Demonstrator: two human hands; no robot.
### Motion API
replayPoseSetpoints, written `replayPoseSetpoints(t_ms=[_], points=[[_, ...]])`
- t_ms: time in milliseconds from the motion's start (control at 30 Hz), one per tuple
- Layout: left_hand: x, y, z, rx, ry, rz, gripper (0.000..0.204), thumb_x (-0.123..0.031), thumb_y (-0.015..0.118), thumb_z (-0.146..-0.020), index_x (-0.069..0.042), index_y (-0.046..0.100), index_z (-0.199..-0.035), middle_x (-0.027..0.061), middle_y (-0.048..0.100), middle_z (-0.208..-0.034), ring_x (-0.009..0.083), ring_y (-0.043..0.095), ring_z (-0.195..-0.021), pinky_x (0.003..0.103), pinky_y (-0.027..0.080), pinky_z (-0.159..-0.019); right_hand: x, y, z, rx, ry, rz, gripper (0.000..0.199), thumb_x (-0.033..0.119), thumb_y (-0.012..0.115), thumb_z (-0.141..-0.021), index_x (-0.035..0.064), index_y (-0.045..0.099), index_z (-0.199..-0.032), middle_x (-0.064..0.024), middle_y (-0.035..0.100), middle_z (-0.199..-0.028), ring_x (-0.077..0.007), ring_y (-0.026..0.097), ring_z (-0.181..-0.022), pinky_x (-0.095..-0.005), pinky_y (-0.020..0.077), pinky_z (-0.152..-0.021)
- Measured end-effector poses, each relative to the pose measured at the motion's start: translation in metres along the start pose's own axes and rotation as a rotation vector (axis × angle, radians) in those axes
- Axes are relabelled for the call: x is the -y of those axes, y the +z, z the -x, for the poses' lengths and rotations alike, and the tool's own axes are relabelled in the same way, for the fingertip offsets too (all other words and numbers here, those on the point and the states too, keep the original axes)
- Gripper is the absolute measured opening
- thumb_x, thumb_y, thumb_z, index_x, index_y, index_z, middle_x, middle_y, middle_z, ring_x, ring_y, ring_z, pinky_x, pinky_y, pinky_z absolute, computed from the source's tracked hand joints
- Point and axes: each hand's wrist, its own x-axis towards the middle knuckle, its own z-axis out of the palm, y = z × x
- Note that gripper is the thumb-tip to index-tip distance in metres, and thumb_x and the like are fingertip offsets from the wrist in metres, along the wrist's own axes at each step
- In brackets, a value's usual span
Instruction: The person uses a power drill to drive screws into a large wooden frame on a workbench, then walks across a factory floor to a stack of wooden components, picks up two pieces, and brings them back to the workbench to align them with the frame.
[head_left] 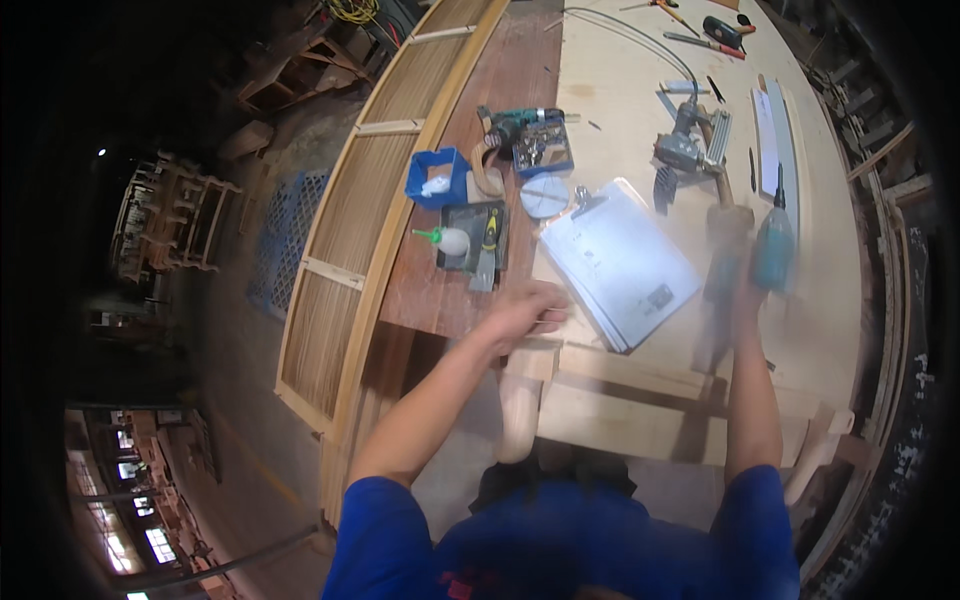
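My right hand [750, 300] grips a teal cordless drill [775, 245], its long bit pointing away from me over the right side of the table; motion blurs both. My left hand [530, 308] has its fingers curled just above the near left corner of a pale wooden frame [680, 395]. What those fingers hold, if anything, is too small to make out. Below that hand, a curved wooden leg [520, 405] juts toward me from the frame's corner. A clipboard with papers [625, 265] lies just beyond, between my two hands.
Left of the clipboard are a blue bin [437, 178], a dark tray [462, 215] with a green-tipped bottle, and another drill [515, 122] beside a hardware box [543, 148]. A nail gun [682, 150] lies far right. A long slatted panel [365, 190] borders the left side.
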Motion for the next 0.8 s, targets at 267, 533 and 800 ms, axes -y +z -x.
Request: replayPoseSetpoints(t_ms=[267,533,800], points=[[0.093,-0.09,0.171,-0.42,0.213,0.323,0.027,-0.013,0.057,-0.098,0.001,0.055,-0.121,0.0111,0.066,-0.103,0.0145,0.065,-0.087,0.026,0.055,-0.075,0.023,-0.03,0.034,0.144,0.221,0.262,0.053,0.032,0.066,-0.092,-0.0042,0.052,-0.129,-0.0203,0.062,-0.12,-0.0328,0.06,-0.109,-0.0405,0.0442,-0.096],[0.136,-0.166,0.323,-0.929,0.855,0.283,0.024,-0.008,0.056,-0.097,0.002,0.053,-0.118,0.0125,0.063,-0.103,0.017,0.062,-0.089,0.03,0.053,-0.082,0.126,-0.084,0.175,0.171,0.141,0.119,0.052,0.021,0.059,-0.097,-0.0034,0.044,-0.141,-0.0137,0.06,-0.119,-0.0183,0.058,-0.105,-0.0314,0.0465,-0.092],[0.153,-0.206,0.59,-1.618,2.354,-0.55,0.056,-0.014,0.071,-0.08,-0.016,0.052,-0.133,-0.0032,0.057,-0.128,0.0147,0.054,-0.116,0.038,0.036,-0.103,0.316,0.007,0.33,0.541,0.066,-0.296,0.036,0.013,0.056,-0.098,-0.0022,0.054,-0.131,-0.0058,0.061,-0.099,-0.0099,0.057,-0.081,-0.0246,0.0488,-0.07]])
